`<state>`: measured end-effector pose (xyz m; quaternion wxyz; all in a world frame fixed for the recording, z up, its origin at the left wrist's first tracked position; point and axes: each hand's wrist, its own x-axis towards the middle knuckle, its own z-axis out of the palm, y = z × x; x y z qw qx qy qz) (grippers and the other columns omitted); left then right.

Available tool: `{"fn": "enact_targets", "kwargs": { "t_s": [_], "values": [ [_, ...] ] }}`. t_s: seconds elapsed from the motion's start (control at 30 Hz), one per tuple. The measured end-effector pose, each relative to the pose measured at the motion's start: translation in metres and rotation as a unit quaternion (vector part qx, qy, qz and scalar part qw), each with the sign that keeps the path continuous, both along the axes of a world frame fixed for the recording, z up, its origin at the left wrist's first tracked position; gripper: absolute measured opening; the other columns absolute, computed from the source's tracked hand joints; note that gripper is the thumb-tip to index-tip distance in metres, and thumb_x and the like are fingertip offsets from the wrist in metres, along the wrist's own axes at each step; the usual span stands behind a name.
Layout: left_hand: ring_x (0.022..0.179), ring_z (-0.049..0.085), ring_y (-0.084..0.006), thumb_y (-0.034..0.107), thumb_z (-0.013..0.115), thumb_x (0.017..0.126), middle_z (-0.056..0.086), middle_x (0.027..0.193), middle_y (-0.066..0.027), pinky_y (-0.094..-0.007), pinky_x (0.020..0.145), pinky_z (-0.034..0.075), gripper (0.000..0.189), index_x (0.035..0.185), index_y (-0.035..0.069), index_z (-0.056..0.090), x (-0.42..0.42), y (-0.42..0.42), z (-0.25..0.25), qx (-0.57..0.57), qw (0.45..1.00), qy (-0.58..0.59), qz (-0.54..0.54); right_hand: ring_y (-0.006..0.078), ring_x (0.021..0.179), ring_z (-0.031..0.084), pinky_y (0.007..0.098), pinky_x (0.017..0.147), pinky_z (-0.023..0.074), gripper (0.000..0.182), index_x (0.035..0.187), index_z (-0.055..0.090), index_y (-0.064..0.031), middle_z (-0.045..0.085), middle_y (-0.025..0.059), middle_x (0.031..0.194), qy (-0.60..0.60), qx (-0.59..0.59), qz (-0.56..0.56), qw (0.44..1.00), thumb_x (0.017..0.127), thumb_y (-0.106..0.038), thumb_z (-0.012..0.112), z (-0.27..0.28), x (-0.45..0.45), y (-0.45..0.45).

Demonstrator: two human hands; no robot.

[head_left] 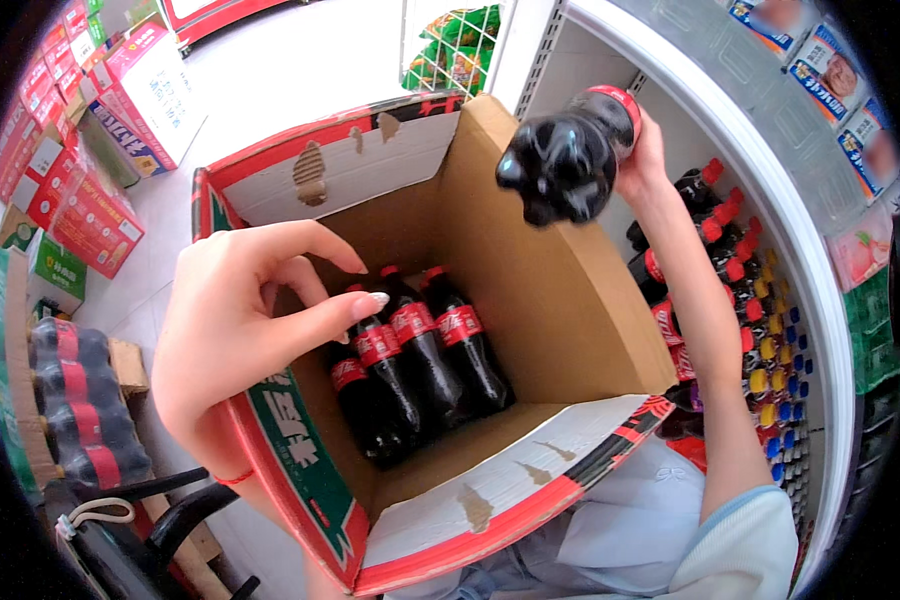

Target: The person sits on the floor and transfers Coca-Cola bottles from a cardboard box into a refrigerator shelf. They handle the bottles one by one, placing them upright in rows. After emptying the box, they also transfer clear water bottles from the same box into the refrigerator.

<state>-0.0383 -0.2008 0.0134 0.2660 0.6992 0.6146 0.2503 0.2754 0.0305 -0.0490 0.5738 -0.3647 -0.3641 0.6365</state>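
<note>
My right hand [643, 159] grips a plastic bottle of dark cola [568, 161] with a red label, its base tilted towards me. The bottle is held above the right wall of an open cardboard box [551, 285]. Inside the box several cola bottles [412, 330] with red caps and red labels lean together. Over the box's left side hangs my left hand [247, 322], empty, its fingers curled and apart from the thumb. The thumb tip overlaps the bottle tops in view; whether it touches them I cannot tell. My left forearm is partly hidden behind the left flap.
A cooler [720, 90] with rows of capped bottles [750, 307] stands at the right, its white frame curving past my arm. Left on the tiled floor are stacked cartons [94, 217] and a wrapped pack of bottles [86, 405]. A black handled object [112, 544] is at lower left.
</note>
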Motion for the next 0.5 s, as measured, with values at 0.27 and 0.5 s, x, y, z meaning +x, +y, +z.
{"fn": "enact_targets", "kwargs": {
  "t_s": [0.27,0.5],
  "values": [
    [0.044,0.048,-0.0011,0.017,0.074,0.079,0.066,0.056,-0.0005,-0.0197,0.042,0.030,0.016,0.086,0.004,0.069,0.000,0.001,-0.004,0.030,0.999,-0.009,0.007,0.0207,0.064,0.055,0.0324,0.049,0.0436,0.041,0.100,0.057,-0.0145,0.061,0.0040,0.082,0.000,-0.174,-0.069,0.982,0.097,-0.049,0.033,-0.066,0.087,0.047],
    [0.042,0.045,-0.0007,0.017,0.073,0.079,0.065,0.055,0.0001,-0.0202,0.042,0.027,0.016,0.086,0.004,0.069,-0.001,0.001,-0.007,0.035,0.999,-0.007,0.012,0.0223,0.080,0.067,0.0367,0.059,0.0531,0.058,0.112,0.056,0.0005,0.065,0.0111,0.098,-0.209,-0.069,-0.299,0.929,0.088,-0.053,0.052,-0.071,0.088,0.040]
  ]
}}
